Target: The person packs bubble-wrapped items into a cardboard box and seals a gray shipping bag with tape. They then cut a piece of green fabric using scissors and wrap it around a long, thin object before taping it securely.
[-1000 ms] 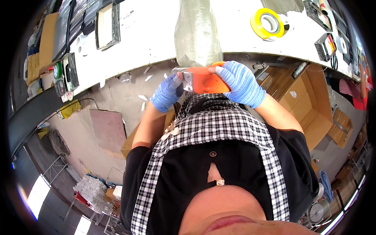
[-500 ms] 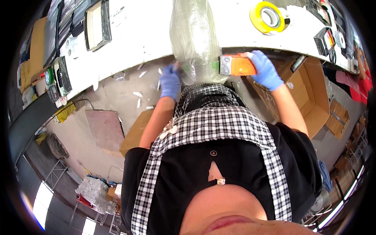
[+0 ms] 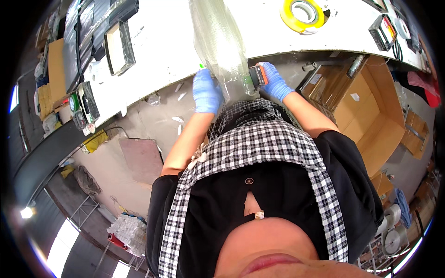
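Note:
A long bundle in clear bubble wrap (image 3: 222,44) lies across the table's near edge, its near end hanging over toward my apron. My left hand (image 3: 206,91), in a blue glove, is closed against the bundle's left side, with a small green bit showing at its fingertips. On the other side my right hand (image 3: 277,83), also gloved in blue, grips an orange tape dispenser (image 3: 258,76). The dispenser's dark end meets the right side of the wrap. Some of the left fingers are hidden.
On the white table (image 3: 160,41) sit a large yellow tape roll (image 3: 302,15), an open dark-framed box (image 3: 119,47) and a smaller black box (image 3: 384,32). Below right stands an open cardboard carton (image 3: 371,111). White scraps lie on the floor under the table.
My right hand has brought the dispenser in to the left, turning it so less orange shows. The bundle now slants. My left hand has shifted up along its side.

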